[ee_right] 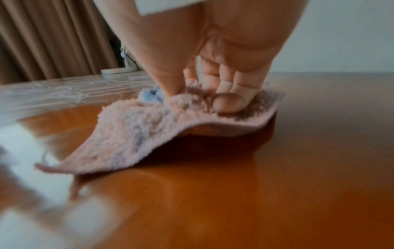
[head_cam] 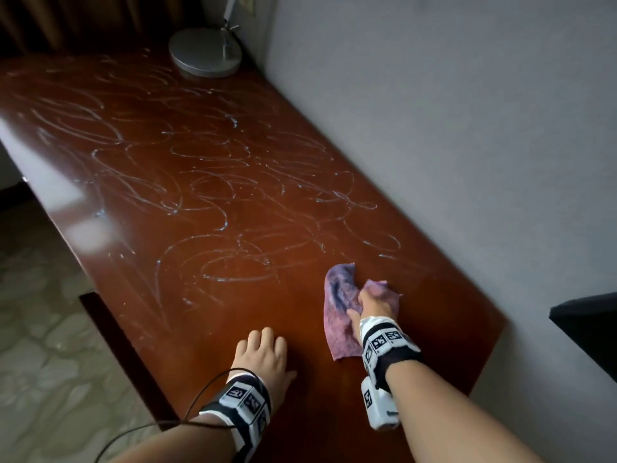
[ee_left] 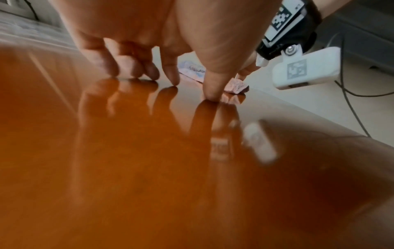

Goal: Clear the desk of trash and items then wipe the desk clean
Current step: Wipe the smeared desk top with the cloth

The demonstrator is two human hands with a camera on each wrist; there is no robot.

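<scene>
The glossy brown desk (head_cam: pixel 233 312) (ee_left: pixel 149 176) (ee_right: pixel 266 185) is covered with white looping streaks (head_cam: pixel 207 182) over its far and middle parts; the near part shows none. A crumpled pink-purple cloth (head_cam: pixel 339 305) (ee_right: pixel 132 128) (ee_left: pixel 235 86) lies on the near right of the desk. My right hand (head_cam: pixel 370 307) (ee_right: pixel 199 99) grips it, thumb and curled fingers dug into the bunched fabric and pressing it down. To its left, my left hand (head_cam: pixel 263 352) (ee_left: pixel 192 87) rests on the bare wood on its fingertips and holds nothing.
A round grey lamp base (head_cam: pixel 205 51) (ee_right: pixel 118 70) stands at the desk's far end by the grey wall (head_cam: pixel 467 128). Brown curtains (ee_right: pixel 53 42) hang behind. A dark object (head_cam: pixel 587 325) juts in at the right. Pale floor (head_cam: pixel 40 329) lies past the left edge.
</scene>
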